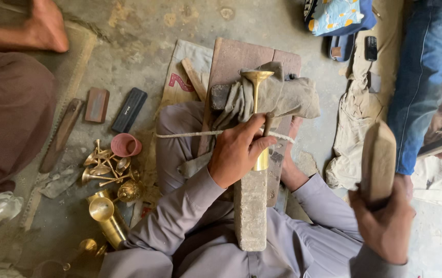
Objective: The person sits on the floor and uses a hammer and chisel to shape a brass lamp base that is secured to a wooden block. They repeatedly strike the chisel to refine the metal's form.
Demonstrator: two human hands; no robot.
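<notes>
So my left hand (pixel 236 152) is wrapped around a brass trumpet-shaped piece (pixel 257 103) — shiny gold, flared cup on top, slim stem — held upright against a rough grey stone block (pixel 251 211) lying across my lap. My right hand (pixel 386 221) grips a worn wooden mallet (pixel 378 162), flat and dull brown. A grey cloth (pixel 283 95) is bunched behind the cup — more brass goblets (pixel 105 172) are piled on the concrete floor (pixel 143 31) by its left edge.

A dark phone (pixel 371 48) with small screen lies on the floor at upper right
</notes>
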